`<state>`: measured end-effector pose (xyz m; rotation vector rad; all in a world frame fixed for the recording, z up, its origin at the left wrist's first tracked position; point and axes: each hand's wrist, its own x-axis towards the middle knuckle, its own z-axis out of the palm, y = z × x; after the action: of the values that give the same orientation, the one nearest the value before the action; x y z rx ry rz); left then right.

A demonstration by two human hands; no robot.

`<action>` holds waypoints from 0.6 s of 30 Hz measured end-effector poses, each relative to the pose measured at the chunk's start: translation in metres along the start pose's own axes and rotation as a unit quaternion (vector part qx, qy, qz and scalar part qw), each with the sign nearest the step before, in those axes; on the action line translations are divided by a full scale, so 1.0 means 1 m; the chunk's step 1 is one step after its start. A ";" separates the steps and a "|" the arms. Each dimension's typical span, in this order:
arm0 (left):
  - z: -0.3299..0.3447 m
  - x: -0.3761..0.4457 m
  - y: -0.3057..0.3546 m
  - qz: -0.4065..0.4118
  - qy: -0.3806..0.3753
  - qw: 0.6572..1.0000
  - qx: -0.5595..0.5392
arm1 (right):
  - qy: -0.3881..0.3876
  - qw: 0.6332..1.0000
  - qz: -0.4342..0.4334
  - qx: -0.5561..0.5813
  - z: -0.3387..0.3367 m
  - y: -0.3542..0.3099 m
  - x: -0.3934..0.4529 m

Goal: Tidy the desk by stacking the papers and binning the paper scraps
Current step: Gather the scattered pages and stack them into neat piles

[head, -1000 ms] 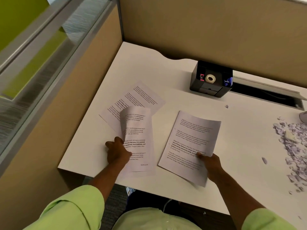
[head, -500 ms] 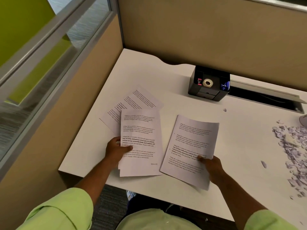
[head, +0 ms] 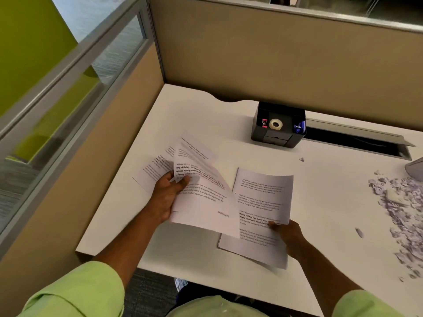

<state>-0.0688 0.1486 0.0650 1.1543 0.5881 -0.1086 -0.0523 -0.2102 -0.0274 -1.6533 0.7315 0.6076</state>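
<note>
My left hand [head: 166,197] grips a few printed sheets [head: 201,202], thumb on top, lifted and tilted so their right edge overlaps the sheets [head: 263,202] pinched in my right hand [head: 289,236] near their lower right corner. Another page [head: 153,172] lies flat on the white table [head: 320,202] behind my left hand; it may be more than one page, since blur hides the edges. The paper scraps [head: 398,207] are heaped at the table's right side, well apart from the sheets. A black organizer [head: 278,126] sits by the partition.
</note>
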 end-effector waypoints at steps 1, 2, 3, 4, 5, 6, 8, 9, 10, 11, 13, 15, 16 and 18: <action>0.009 0.000 0.003 0.001 -0.018 1.000 -0.006 | -0.010 1.000 0.003 0.014 0.002 -0.002 -0.001; 0.018 0.000 0.004 0.001 -0.031 1.000 -0.008 | -0.022 0.999 0.008 0.031 0.005 -0.005 -0.002; 0.027 0.000 0.005 0.001 -0.041 0.999 -0.004 | -0.035 0.998 0.015 0.049 0.008 -0.008 -0.003; 0.034 0.000 0.006 0.000 -0.048 0.999 0.001 | -0.052 0.996 0.020 0.068 0.010 -0.012 -0.005; 0.040 0.000 0.005 -0.002 -0.052 0.999 0.007 | -0.070 0.993 0.024 0.087 0.012 -0.015 -0.006; 0.046 0.001 0.002 -0.005 -0.053 0.998 0.016 | -0.090 0.990 0.025 0.104 0.014 -0.020 -0.008; 0.052 0.005 -0.005 -0.008 -0.037 0.998 0.043 | -0.121 0.985 0.019 0.125 0.016 -0.029 -0.011; 0.054 0.007 -0.009 -0.008 -0.028 0.998 0.064 | -0.132 0.982 0.011 0.133 0.017 -0.034 -0.013; 0.054 0.009 -0.014 -0.007 -0.020 0.996 0.091 | -0.142 0.980 0.005 0.139 0.017 -0.037 -0.014; 0.055 0.012 -0.018 -0.006 -0.016 0.992 0.124 | -0.153 0.977 -0.002 0.145 0.017 -0.041 -0.017; 0.057 0.015 -0.024 -0.002 -0.004 0.981 0.195 | -0.178 0.972 -0.017 0.155 0.014 -0.046 -0.022; 0.058 0.016 -0.027 0.004 0.011 0.971 0.240 | -0.207 0.965 -0.028 0.158 0.010 -0.049 -0.026; 0.060 0.016 -0.027 0.006 0.016 0.970 0.242 | -0.218 0.963 -0.030 0.157 0.008 -0.050 -0.028; 0.062 0.017 -0.026 -0.003 0.017 0.976 0.219 | -0.230 0.960 -0.035 0.156 0.004 -0.054 -0.035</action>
<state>-0.0407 0.0866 0.0521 1.5848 0.6150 -0.2322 -0.0350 -0.1941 0.0326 -1.1802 0.4006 0.7490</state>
